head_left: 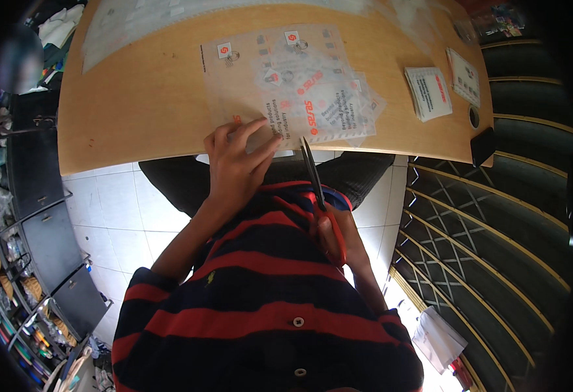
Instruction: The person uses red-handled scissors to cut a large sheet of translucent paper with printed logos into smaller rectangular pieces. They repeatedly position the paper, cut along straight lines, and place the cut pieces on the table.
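Observation:
Several translucent plastic sheets [234,85] with red and grey print lie overlapped near the front edge of the wooden table. My left hand [237,153] rests on their near left part, fingers spread and pressing down. In my right hand [334,232] is a pair of scissors [313,173] with red handles and long dark blades. The blades look nearly closed and point away from me. Their tips reach the near edge of the sheets, right of my left fingertips; whether they touch the plastic I cannot tell.
At the table's right lie a stack of printed pieces [428,95] and a second small stack [464,77]. A black flat object [482,147] sits at the corner. More clear plastic [133,32] covers the far side. Cabinets [64,245] stand left, a folding metal gate [456,225] right.

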A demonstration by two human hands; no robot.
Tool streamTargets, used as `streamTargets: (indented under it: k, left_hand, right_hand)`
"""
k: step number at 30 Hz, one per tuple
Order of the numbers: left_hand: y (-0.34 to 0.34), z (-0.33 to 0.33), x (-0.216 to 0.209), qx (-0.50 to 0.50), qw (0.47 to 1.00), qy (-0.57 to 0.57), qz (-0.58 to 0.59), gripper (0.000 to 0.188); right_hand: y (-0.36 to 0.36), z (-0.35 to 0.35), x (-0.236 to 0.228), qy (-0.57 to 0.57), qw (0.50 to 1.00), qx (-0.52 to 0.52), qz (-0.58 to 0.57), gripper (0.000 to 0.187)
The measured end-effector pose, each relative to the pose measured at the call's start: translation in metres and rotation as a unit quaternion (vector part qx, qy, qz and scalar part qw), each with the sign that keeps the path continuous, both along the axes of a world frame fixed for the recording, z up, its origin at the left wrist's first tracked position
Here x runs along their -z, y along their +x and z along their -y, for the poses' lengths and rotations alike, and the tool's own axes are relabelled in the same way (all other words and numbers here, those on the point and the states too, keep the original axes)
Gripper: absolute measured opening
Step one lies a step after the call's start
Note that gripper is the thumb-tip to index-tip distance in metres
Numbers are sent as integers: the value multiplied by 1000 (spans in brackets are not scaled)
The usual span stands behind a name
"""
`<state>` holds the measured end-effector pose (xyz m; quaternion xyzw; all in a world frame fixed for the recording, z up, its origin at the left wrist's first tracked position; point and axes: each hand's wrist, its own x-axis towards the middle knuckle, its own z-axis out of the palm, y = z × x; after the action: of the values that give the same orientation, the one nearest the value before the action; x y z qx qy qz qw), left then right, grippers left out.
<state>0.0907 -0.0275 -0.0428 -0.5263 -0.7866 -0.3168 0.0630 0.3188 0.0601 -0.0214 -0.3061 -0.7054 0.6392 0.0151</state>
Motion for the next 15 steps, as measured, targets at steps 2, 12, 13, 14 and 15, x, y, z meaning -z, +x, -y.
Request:
streamTargets:
  k: [2,12,13,14,15]
  left_hand:
    - [2,0,0,2,1000,2,-2,29]
    - [7,3,-1,8,1000,10,24,33]
    - [7,3,-1,10,1000,10,26,33]
    - [7,3,-1,11,1000,10,27,33]
    - [7,3,-1,10,1000,12,26,34]
  right_hand:
    - [-8,1,-2,-8,999,11,30,56]
    - [-24,1,-11,32,996,25,74,62]
    - [-24,2,-11,29,996,30,79,62]
    - [-24,3,-10,26,996,34,83,63]
    - [-23,4,-6,36,996,32,74,63]
